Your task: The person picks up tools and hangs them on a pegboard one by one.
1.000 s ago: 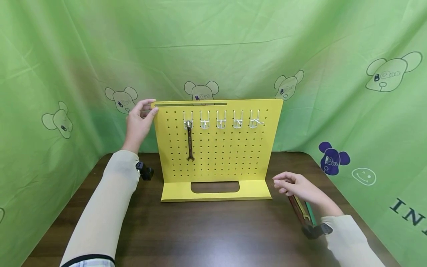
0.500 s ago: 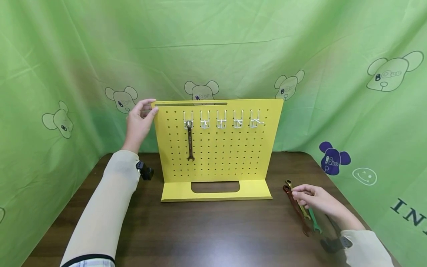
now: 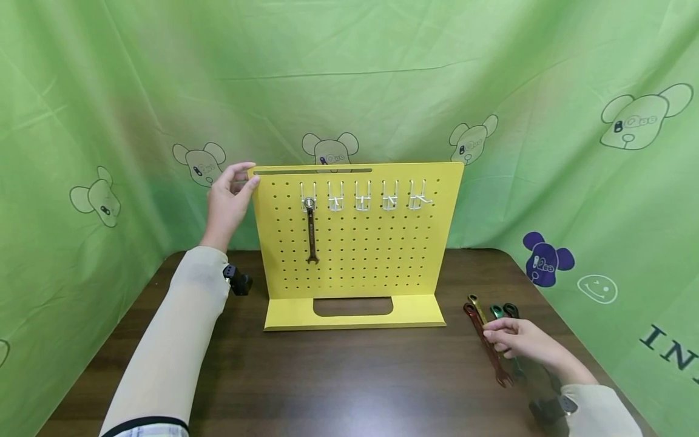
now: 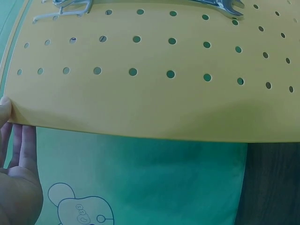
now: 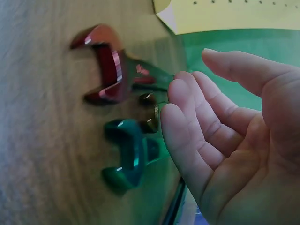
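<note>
The left hand pinches the upper left corner of the yellow pegboard, thumb in front and fingers behind. A dark wrench hangs from the leftmost white hook; the other hooks hold nothing. At the right, the right hand is over a red wrench, a gold wrench, a green wrench and a black wrench. In the right wrist view its fingers are loosely bent with the thumb apart, above the red wrench and green wrench; no grip shows.
The brown table carries the pegboard, whose flat base faces the front. A green curtain with bear-head drawings hangs behind and at both sides of the table.
My right hand has moved right and toward the front, uncovering the ring ends of the wrenches. My left hand has stayed at the board's corner.
</note>
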Motion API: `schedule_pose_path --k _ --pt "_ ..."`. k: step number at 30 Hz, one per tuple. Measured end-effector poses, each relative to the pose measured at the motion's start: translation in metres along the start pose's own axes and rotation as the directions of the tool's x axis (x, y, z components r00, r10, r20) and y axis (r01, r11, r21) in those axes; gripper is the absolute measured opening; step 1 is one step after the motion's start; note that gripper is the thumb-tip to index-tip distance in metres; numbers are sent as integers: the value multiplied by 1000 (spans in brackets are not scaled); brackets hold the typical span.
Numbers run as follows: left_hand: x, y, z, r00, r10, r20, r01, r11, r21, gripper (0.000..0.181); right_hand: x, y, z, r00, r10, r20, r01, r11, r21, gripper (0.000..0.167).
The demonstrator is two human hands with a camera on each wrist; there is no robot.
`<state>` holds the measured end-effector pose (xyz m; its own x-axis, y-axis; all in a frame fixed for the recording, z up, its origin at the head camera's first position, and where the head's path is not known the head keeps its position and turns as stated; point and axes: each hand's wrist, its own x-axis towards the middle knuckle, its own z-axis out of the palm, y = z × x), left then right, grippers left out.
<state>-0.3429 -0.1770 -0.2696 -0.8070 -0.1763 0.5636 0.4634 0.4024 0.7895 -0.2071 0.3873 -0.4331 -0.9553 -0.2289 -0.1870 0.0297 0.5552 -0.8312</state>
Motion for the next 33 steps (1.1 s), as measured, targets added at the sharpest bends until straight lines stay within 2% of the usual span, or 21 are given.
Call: schedule_pose_path --k 7,16,20,24,33 --pt "0 1 0 1000 8 -4 -8 1000 -8 34 4 13 -1 1000 7 -15 -7 1000 -22 44" --pt "0 0 1 1000 4 -8 -4 1000 -4 34 12 14 7 992 73 -107 -82 994 -76 40" --pt "0 0 1 1000 5 -10 -5 1000 -5 34 16 12 11 980 108 -169 -131 983 -132 36" --pt "-1 0 1 1000 0 -5 0 1000 -14 34 18 7 12 967 124 -221 -174 959 -222 33" --pt "-1 0 1 1000 4 -8 -4 1000 -12 34 17 3 14 957 146 -249 -214 938 -273 31"
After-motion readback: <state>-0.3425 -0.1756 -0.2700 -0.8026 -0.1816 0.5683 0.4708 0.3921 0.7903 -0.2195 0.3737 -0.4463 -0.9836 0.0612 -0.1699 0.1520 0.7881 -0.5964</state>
